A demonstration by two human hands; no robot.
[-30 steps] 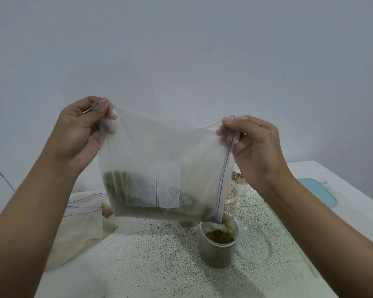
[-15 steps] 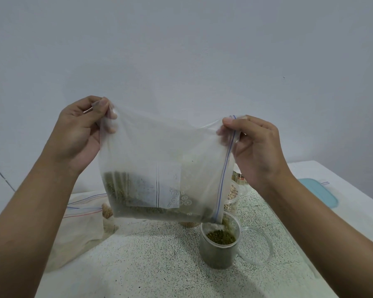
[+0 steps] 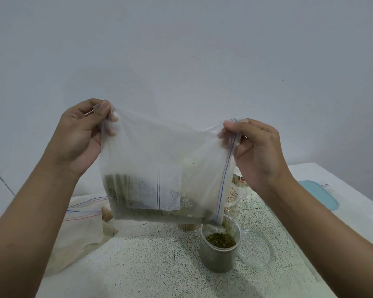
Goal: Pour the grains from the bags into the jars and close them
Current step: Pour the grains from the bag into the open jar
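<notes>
I hold a clear zip bag (image 3: 159, 151) sideways in the air, its zip edge with the blue line on the right. My left hand (image 3: 82, 134) pinches the bag's upper left corner. My right hand (image 3: 256, 151) pinches the top of the zip edge. Green grains (image 3: 125, 194) lie along the bag's lower side. The bag's lower right corner hangs in the mouth of a clear round jar (image 3: 219, 254) that is nearly full of green grains. The jar's clear lid (image 3: 256, 250) lies flat on the table just right of it.
Behind the held bag stands another open jar (image 3: 232, 201) with pale grains, partly hidden. A flattened zip bag (image 3: 80, 222) lies at the left on the speckled table (image 3: 149, 265). A teal lid (image 3: 319, 194) rests at the far right, near the table's edge.
Both hands and the bag are almost still. The level of green grains in the jar has risen slightly.
</notes>
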